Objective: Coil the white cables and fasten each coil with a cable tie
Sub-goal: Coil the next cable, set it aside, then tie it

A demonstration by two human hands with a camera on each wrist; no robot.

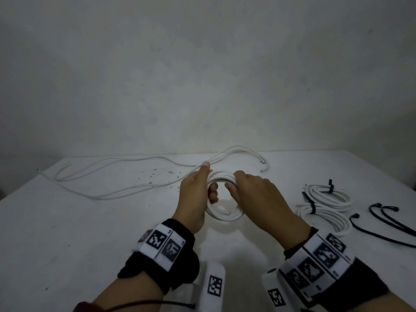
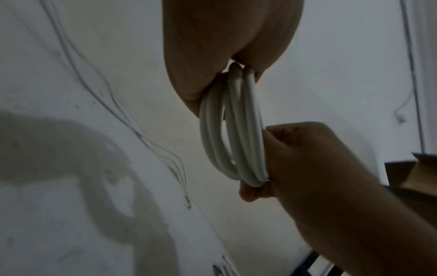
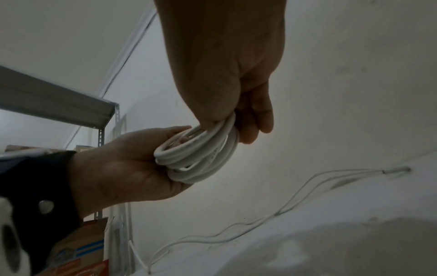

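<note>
A small white cable coil hangs between both hands just above the white table. My left hand grips its left side, thumb on top and fingers curled through the loop. The coil's right side is held by my right hand, fingers over the top and thumb inside. In the left wrist view the coil runs from my left hand down to my right hand. In the right wrist view my right hand and left hand clasp the coil.
Loose white cables trail across the back left of the table. Two coils, each bound with a black tie, lie at the right. Spare black cable ties lie beyond them. A metal shelf with boxes stands to the left.
</note>
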